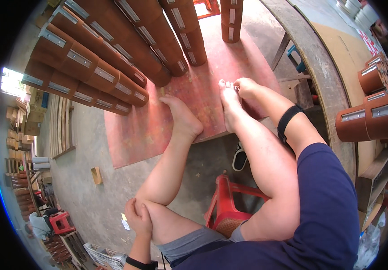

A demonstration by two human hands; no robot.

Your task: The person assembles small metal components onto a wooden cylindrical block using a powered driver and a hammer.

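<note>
My left hand (138, 219) lies on my left knee (150, 201), its fingers laid over the skin with no object in them. Reaching forward, my right hand (246, 87) is closed at the toes of my bare right foot (229, 100); its fingertips are partly hidden. My bare left foot (180, 114) rests on a worn red board (133, 144), as does the right one. Beyond my feet, tall columns of brown cylinders (90, 67) with metal strips stand on the board. Another brown column (231, 22) stands apart, past my right foot.
A red plastic stool (227, 202) is under me, with a black shoe (239, 157) nearby. More brown cylinders (369, 119) sit on a bench (333, 96) at the right. A small wooden block (96, 175) lies on the floor. A person (41, 225) is at the far left.
</note>
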